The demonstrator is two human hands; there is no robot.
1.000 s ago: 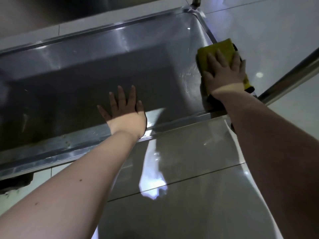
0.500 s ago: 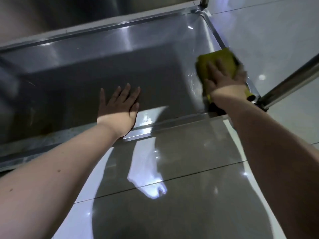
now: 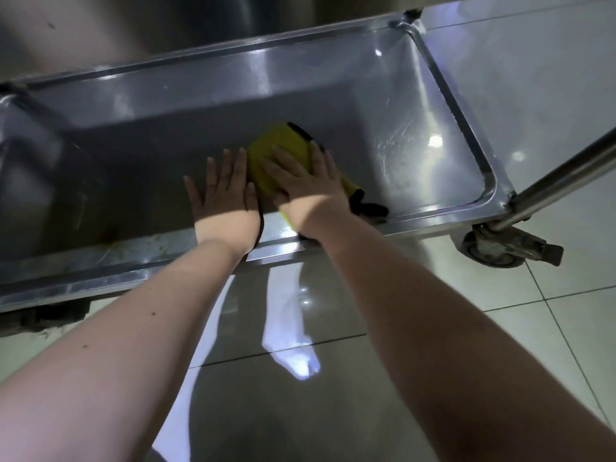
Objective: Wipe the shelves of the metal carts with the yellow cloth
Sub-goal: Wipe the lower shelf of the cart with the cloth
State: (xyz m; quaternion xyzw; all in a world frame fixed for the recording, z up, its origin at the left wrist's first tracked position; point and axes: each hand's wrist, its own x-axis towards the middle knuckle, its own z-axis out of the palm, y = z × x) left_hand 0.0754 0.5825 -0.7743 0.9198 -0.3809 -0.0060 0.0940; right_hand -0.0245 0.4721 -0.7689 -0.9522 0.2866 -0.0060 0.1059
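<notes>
The low metal cart shelf (image 3: 383,81) is a shallow steel tray with a raised rim. The yellow cloth (image 3: 280,151), with dark edging, lies flat on the middle of the shelf floor. My right hand (image 3: 306,181) presses down on the cloth with spread fingers. My left hand (image 3: 223,198) rests flat on the shelf just left of the cloth, its fingers apart and its thumb side touching the cloth's edge. Smear marks shine on the shelf's right part (image 3: 406,148).
A cart post (image 3: 566,175) slants up at the right above a caster wheel (image 3: 493,248). Glossy floor tiles (image 3: 500,328) lie around the cart. Grime speckles the shelf's near rim (image 3: 133,251). Another steel surface (image 3: 166,25) stands behind the shelf.
My right hand has slid the cloth leftward from the shelf's right end to its middle, up against my left hand. The view has pulled back, showing the caster.
</notes>
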